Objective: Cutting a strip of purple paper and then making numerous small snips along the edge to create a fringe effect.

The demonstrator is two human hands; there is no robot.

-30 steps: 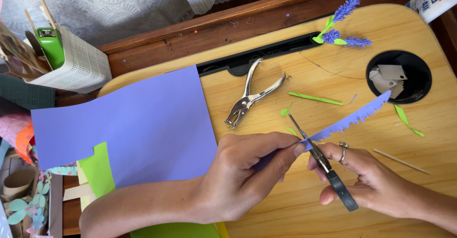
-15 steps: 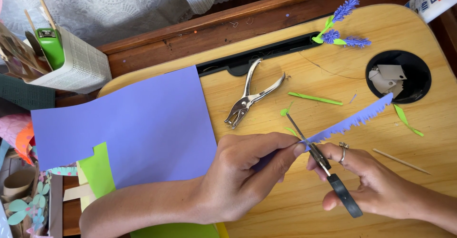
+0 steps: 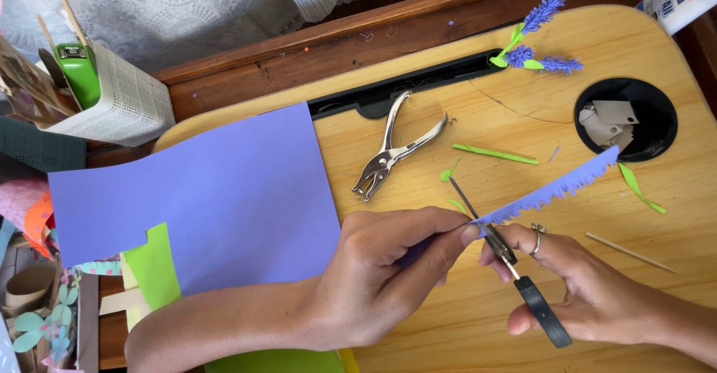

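Snipping fringe into the purple strip, blades now nearly shut.

My left hand (image 3: 381,268) pinches the near end of the purple paper strip (image 3: 553,191) between thumb and fingertips, and the strip runs up and to the right over the wooden counter (image 3: 463,321), its far half already cut into a fine fringe. My right hand (image 3: 590,291) is closed through the black handles of the scissors (image 3: 500,250); half a second ago the handles sat a little lower and wider, and now they are drawn together with the blades almost closed at the strip's edge, so another cut looks just made. The strip itself has barely shifted. The hole punch (image 3: 396,149) lies untouched just beyond, beside the large purple sheet (image 3: 216,194).
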